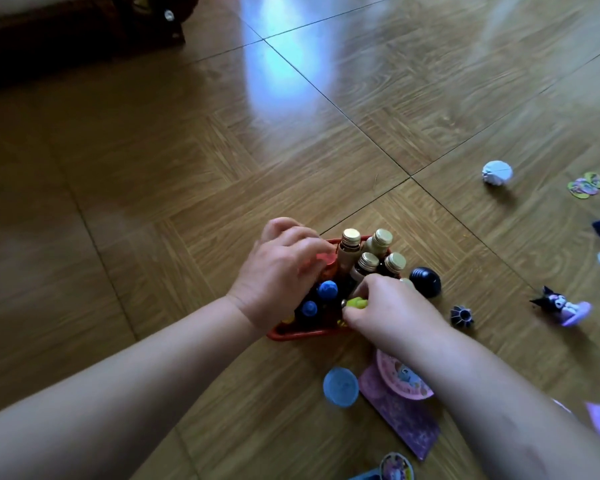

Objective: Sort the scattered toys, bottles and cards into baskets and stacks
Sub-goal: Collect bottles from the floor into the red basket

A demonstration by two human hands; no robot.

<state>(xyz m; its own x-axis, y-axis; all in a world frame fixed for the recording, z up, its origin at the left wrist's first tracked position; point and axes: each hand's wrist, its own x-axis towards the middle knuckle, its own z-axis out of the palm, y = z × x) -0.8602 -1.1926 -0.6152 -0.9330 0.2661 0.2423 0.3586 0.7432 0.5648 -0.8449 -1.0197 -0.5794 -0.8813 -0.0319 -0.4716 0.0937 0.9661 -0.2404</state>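
A small red basket (293, 334) sits on the wooden floor, packed with several upright bottles: gold-capped ones (368, 261) at the back, blue-capped ones (327, 289) at the front. My left hand (278, 275) lies over the basket's left side, its fingers curled onto an orange-red capped item (326, 265). My right hand (392, 313) pinches a small yellow-green piece (355, 303) at the basket's right front corner. What that piece is stays unclear.
Around the basket lie a black ball (426, 282), a dark ridged cap (461, 317), a blue round lid (341, 386), a pink round card (400, 377) on a purple card (402, 420), a black-and-purple figurine (561, 308), a white ball (497, 172) and round cards (586, 185).
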